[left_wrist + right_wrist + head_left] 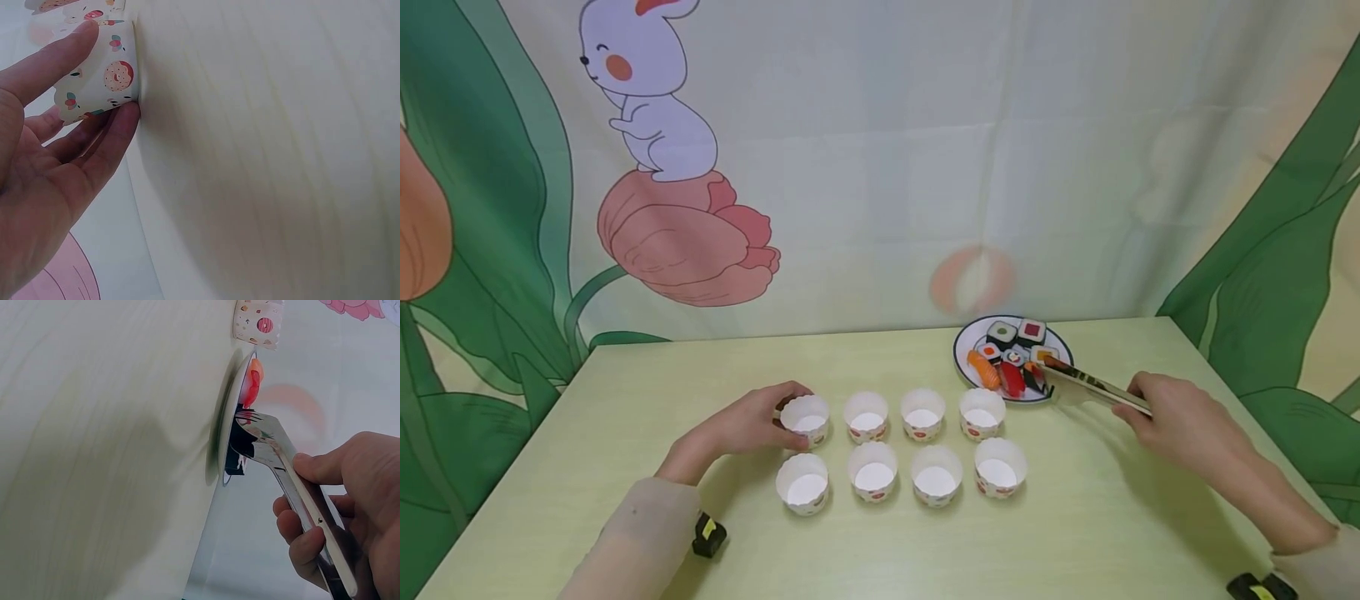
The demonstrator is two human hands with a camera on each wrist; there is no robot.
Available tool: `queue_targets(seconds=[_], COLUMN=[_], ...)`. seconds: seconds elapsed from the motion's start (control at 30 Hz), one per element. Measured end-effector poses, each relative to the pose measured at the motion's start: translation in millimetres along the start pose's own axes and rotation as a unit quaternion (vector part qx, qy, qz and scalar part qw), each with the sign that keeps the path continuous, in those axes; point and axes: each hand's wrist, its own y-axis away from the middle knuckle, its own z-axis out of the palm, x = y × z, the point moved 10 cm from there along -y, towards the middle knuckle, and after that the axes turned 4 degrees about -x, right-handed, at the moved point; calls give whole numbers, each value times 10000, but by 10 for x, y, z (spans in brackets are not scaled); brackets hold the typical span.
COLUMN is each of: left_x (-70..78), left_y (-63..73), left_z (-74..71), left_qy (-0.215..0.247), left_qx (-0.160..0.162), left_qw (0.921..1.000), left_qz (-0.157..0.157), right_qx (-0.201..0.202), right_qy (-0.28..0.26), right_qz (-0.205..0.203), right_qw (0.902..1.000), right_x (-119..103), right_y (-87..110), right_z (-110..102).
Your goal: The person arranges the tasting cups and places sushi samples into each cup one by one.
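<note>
One yellowish surface (1112, 525) carries a round plate (962, 358) at far right. The right hand (1183, 425) has its fingers clamped on metal tongs (1099, 387), the left hand (747, 423) on the far-left paper cup (806, 419); the tongs' tips are at the sushi pieces (1012, 379).

There are eight cups (873, 472), one plate (963, 346), one pair of tongs (1096, 387).

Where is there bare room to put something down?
The table is bare in front of the nearer row of paper cups, between the sleeves, and beyond the left hand, toward the backdrop. It's crowded among the cups and at the sushi plate, where the right hand holds tongs.
</note>
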Motion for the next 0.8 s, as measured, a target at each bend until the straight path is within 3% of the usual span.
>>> queue_targets(seconds=[0.8], left_x=[-10], left_y=[-3], left_z=[-1], left_qy=[-34], left_qx=[0], left_qw=[10000], left_qz=[90], right_qx=[225], right_qy=[67], right_qz=[-225], right_qw=[9995], right_x=[-135], right_y=[42], right_z=[-113])
